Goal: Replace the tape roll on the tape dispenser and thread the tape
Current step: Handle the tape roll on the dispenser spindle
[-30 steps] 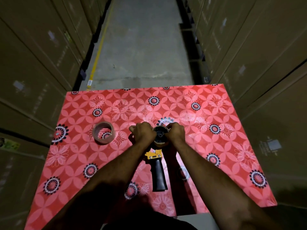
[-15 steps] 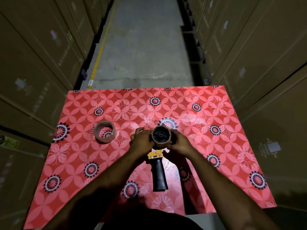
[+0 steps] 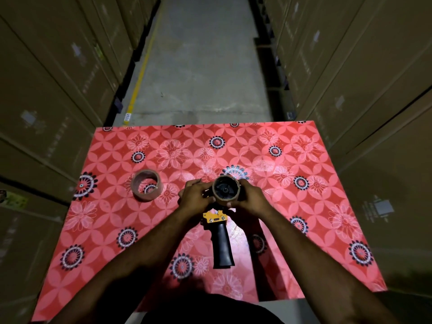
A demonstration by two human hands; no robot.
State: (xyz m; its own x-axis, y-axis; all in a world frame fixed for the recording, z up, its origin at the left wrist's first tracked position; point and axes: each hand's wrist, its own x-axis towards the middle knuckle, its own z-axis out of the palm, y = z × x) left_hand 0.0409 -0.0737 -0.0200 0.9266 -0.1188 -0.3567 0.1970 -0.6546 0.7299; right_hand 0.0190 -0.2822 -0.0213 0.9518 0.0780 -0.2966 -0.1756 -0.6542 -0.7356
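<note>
A tape dispenser point(image 3: 221, 239) with a yellow frame and black handle lies on the red patterned table, handle pointing toward me. A brown cardboard core point(image 3: 226, 190) sits around its black hub, open side facing up. My left hand point(image 3: 195, 195) grips the core and the dispenser head from the left. My right hand point(image 3: 253, 197) holds them from the right. A fuller brown tape roll point(image 3: 146, 188) lies flat on the table to the left, apart from both hands.
The table point(image 3: 304, 183) with its red floral cloth stands in a narrow aisle. Tall stacks of cardboard boxes point(image 3: 46, 90) rise close on the left, and more boxes point(image 3: 374, 90) on the right. Concrete floor point(image 3: 198, 66) stretches beyond the far edge.
Both hands have shifted from covering the core to holding its sides, so the hub and core now show from above. The dispenser's head has tilted up slightly; the spare roll has not moved.
</note>
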